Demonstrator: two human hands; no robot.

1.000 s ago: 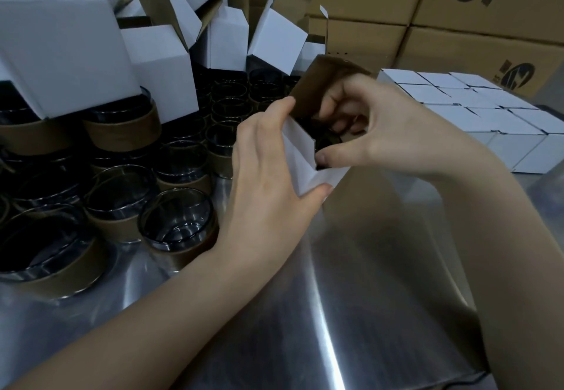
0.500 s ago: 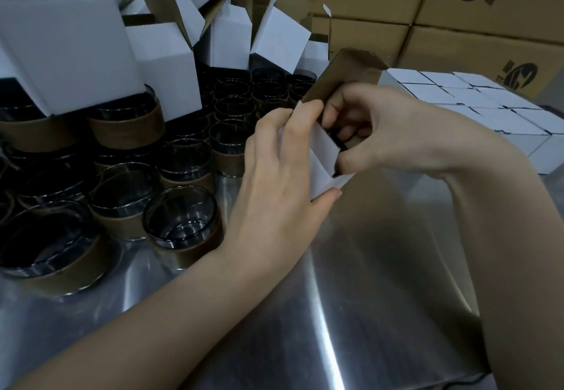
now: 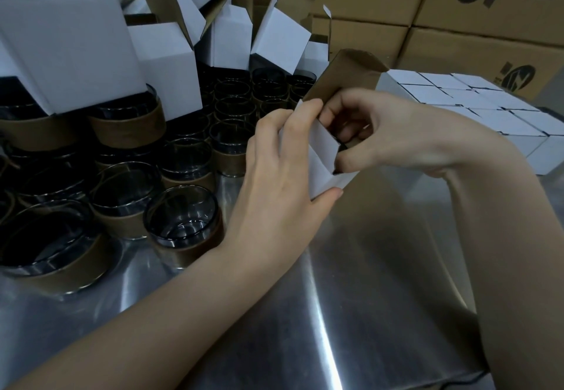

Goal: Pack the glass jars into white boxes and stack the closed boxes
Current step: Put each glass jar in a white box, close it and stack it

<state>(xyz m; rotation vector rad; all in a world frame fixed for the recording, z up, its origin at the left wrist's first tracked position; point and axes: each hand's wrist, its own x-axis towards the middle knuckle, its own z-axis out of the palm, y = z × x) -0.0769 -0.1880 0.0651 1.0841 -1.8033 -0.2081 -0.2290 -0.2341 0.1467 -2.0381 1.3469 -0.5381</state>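
Note:
A small white box with a brown inside is held over the steel table, its lid flap standing open. My left hand grips the box's left wall, thumb under its near corner. My right hand has curled fingers inside the box's mouth and its thumb pinches the near wall. Something dark shows inside the box; whether it is a jar I cannot tell. Several glass jars with brown bands, the nearest, crowd the table's left side.
Open white boxes sit upside down or tilted on the jars at the back left. Closed white boxes form a flat block at the right. Brown printed cartons line the back. The steel table reflects light in front.
The box has been lifted slightly and tipped. My left fingers slid up its left wall to the top edge, and my right fingers went further into the opening.

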